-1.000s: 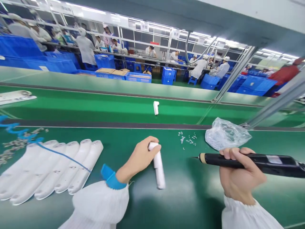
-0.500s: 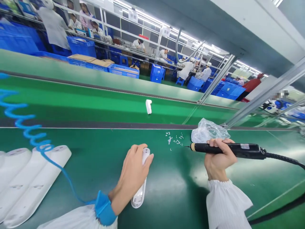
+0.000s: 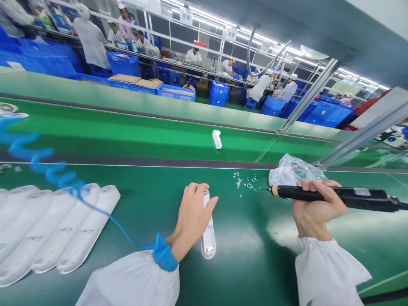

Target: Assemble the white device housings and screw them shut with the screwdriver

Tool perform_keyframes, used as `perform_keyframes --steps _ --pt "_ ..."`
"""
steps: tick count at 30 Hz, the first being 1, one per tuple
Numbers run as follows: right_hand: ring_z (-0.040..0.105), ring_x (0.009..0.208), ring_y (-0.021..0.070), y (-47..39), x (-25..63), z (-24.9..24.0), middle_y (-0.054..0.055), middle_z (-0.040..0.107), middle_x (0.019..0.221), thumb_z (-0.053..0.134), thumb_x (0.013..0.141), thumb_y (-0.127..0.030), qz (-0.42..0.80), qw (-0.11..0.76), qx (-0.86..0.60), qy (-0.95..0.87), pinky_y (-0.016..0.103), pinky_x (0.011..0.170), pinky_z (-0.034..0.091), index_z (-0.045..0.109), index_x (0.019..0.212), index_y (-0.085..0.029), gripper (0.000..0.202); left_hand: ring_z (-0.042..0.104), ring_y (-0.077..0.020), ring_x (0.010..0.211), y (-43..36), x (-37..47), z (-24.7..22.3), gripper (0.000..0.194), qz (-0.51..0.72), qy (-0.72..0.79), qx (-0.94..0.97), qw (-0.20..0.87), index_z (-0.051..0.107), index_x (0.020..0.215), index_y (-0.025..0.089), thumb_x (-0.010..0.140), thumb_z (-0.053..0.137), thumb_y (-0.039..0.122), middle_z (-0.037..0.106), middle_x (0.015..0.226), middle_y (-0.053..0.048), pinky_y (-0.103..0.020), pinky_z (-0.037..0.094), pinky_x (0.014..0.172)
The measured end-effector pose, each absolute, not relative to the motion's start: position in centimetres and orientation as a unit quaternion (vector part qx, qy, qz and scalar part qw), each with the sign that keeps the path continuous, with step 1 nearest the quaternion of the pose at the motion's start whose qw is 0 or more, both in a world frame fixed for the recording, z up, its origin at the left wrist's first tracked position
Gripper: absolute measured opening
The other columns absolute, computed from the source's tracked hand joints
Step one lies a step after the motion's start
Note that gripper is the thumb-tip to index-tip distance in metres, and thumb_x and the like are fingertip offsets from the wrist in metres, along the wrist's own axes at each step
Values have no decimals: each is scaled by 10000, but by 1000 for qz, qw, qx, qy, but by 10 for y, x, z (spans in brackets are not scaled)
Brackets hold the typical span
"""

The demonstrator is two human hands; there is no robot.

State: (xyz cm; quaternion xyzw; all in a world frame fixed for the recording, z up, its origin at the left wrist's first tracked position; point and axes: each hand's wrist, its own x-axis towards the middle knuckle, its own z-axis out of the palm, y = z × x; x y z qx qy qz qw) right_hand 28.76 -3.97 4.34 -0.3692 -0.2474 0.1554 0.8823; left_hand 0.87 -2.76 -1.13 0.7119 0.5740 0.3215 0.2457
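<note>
My left hand [image 3: 195, 212], with a blue wrist strap [image 3: 165, 253] at its cuff, grips a long white plastic housing [image 3: 208, 244] lying on the green bench. The fingers cover its upper left side, with the thumb over the right edge. My right hand [image 3: 315, 208] is wrapped around a black electric screwdriver [image 3: 334, 195], held level with its thin bit pointing left. Near the bit lie many tiny screws [image 3: 248, 183], loose on the bench. A clear plastic bag [image 3: 295, 168] sits just behind the screwdriver.
Several white housings [image 3: 92, 229] lie side by side at the left, under a coiled blue cord [image 3: 54, 170]. Farther off, a small white part [image 3: 217, 139] rests on the green conveyor belt [image 3: 153, 138]. A metal post [image 3: 307, 100] rises at the right. People work beyond blue crates [image 3: 123, 63].
The view has turned left, showing more of the housings there. The white housing under my left hand now stands more upright in view. Both hands keep their holds.
</note>
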Motion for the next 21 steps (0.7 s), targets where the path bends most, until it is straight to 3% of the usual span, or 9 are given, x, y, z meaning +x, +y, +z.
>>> perform_keyframes --steps 3,8,14,16,21 --pt "376 490 122 -57 273 64 -45 343 495 591 564 -89 193 871 -387 -235 277 557 375 418 640 -209 224 508 -310 1141 -35 15 -13 321 336 551 739 191 574 1227 164 931 607 283 572 1215 -126 -453 436 902" --pt "314 512 109 -87 228 92 -41 292 525 572 607 -113 262 842 -422 -209 247 547 364 445 676 -195 166 532 -237 1123 -54 19 -3 70 363 425 799 222 638 1007 225 959 595 199 636 1154 -36 -424 368 951" --pt "267 524 99 -99 195 101 -46 250 567 565 590 -133 309 826 -429 -198 228 520 348 436 688 -190 172 543 -193 1108 -64 25 -6 159 381 363 814 246 634 1101 242 949 640 198 655 1174 1 -387 314 997" --pt "261 526 99 -99 192 101 -49 239 572 564 586 -143 310 825 -431 -194 229 519 350 437 691 -192 172 563 -184 1050 -63 24 -6 84 389 349 820 233 657 1009 227 983 583 196 688 1088 13 -391 307 980" --pt "260 524 97 -100 189 102 -51 244 578 563 594 -151 304 825 -434 -196 237 526 364 437 695 -193 167 586 -172 906 -61 24 -6 160 410 341 813 234 690 890 212 996 570 225 729 901 35 -403 305 928"
